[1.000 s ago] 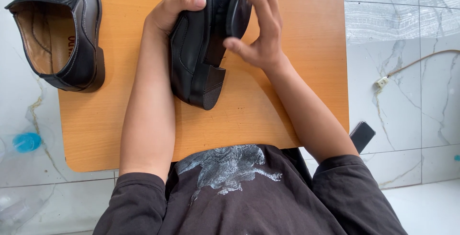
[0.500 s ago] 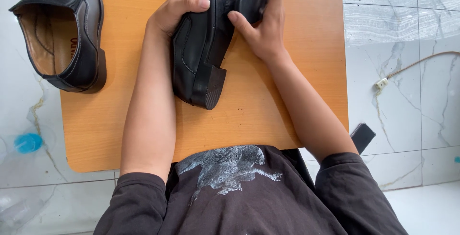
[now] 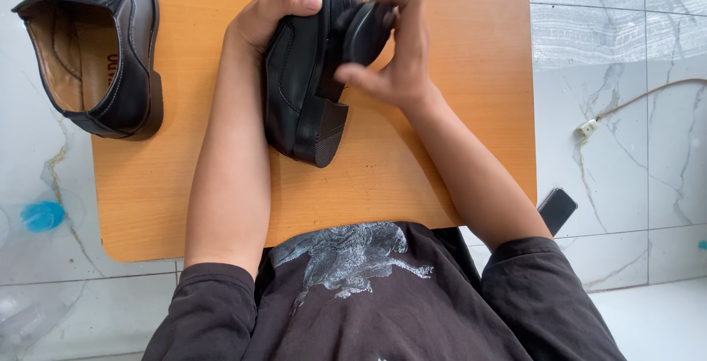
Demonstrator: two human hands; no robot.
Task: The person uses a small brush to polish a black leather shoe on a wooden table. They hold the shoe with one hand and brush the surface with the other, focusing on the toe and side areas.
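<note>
Shoe (image 3: 298,74) in the left hand (image 3: 269,15) is showing black leather, smooth with a soft sheen, stitched seams; its sole and heel are looking like matt ridged rubber. Right hand (image 3: 394,59) is pressing a dark rounded pad (image 3: 364,31), smooth, low gloss. Second shoe (image 3: 99,48) is showing glossy black leather and tan lining. Table (image 3: 449,162) is reading as matt orange wood laminate. Floor (image 3: 626,51) is looking like polished marble tile.

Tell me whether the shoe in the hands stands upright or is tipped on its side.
Tipped on its side: the held shoe shows its ridged sole and heel facing right, gripped by the left hand, resting on the wooden table.
</note>
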